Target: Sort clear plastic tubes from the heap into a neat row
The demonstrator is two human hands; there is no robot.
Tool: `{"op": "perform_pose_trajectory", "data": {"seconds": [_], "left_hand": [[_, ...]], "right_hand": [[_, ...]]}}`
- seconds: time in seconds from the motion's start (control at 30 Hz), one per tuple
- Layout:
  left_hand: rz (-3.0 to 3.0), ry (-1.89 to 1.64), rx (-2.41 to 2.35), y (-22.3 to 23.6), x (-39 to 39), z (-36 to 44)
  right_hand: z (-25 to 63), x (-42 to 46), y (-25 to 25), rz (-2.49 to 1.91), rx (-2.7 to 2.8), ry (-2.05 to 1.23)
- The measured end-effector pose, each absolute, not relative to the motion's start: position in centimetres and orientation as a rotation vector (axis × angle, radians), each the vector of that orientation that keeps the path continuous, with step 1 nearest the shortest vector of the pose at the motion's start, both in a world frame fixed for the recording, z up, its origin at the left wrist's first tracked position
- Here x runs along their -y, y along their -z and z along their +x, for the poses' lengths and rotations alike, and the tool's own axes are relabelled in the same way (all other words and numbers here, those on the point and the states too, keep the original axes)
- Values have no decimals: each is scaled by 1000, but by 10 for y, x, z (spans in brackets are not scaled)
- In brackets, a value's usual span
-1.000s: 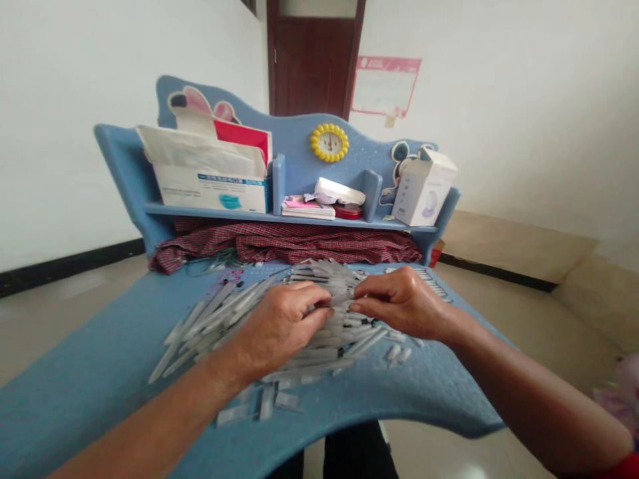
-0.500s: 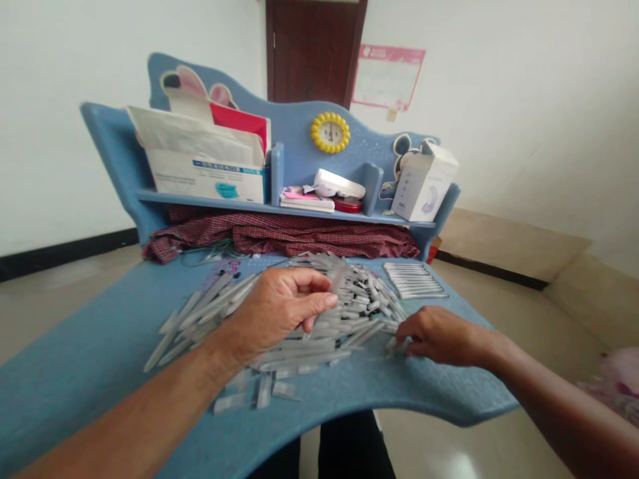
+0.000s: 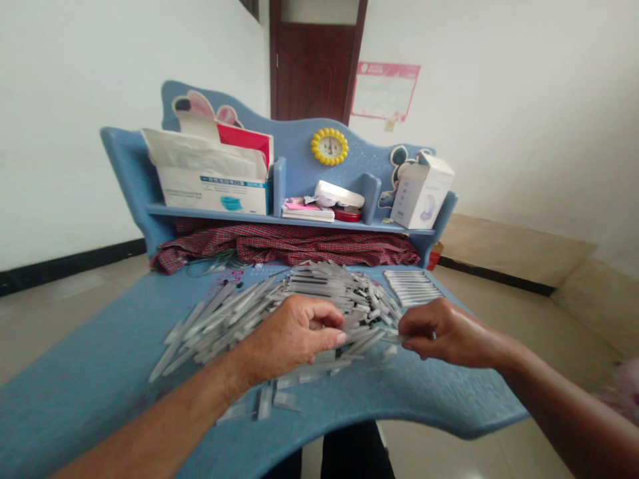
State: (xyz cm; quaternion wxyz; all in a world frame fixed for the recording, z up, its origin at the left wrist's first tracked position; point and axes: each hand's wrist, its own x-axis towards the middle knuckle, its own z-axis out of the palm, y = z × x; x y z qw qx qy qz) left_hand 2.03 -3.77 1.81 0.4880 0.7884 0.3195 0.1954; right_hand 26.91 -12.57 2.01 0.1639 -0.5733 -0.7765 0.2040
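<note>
- Head view looks down on my two hands over a blue desk [image 3: 84,372], and I watch it from far away.
- My right hand [image 3: 444,332] is at the right edge of the pile of clear plastic tubes [image 3: 324,286]. Its thumb and fingers [image 3: 414,336] are pinched closed on one tube [image 3: 392,338], and this tube's end sticks out toward the pile.
- My left hand [image 3: 289,336] lies low over the near part of the pile, with the fingers curled. I cannot tell if it grasps any tube, because the fingers hide this.
- The pile fills the middle of the desk. Many tubes have dark ends, and they lie crossed in different directions.
- Some loose tubes [image 3: 264,402] lie apart, near the front edge of the desk.
- Behind my right hand, a neat row of tubes [image 3: 412,287] lies side by side on the desk, just beside the pile.
- My left hand covers part of the pile, so I cannot see the tubes under it.
- At the back of the desk is a plaid cloth [image 3: 284,245], with thin wires [image 3: 210,265] near it.
- Above it, a shelf [image 3: 210,211] holds a mask box [image 3: 212,189], notebooks [image 3: 307,211], a red tin [image 3: 347,214] and a white box [image 3: 422,193].
</note>
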Motion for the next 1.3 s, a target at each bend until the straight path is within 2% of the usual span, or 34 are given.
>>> {"op": "perform_pose_trajectory", "data": {"seconds": [0.17,0.3,0.5,0.87,1.13,1.3], "left_hand": [[1995,-507,-762,-24,42,19],[1996,-561,-764,-24,39,17],[1944,-579,-797,-25,35,16],[2026,-562,-802,-25,35,17],[2035,-584,-821,-23,36,18],[2043,-578,-820,-25,37,17]], "right_hand": [[255,119,-30,-1488,2215,-443],[246,114,-28,-1545,2378,-270],[247,116,-6,-1704,2507,-407],[251,118,2,-1734,2444,-374],[250,83,-3,-1694,2550,129],[240,66,-6,-1692,2645,157]]}}
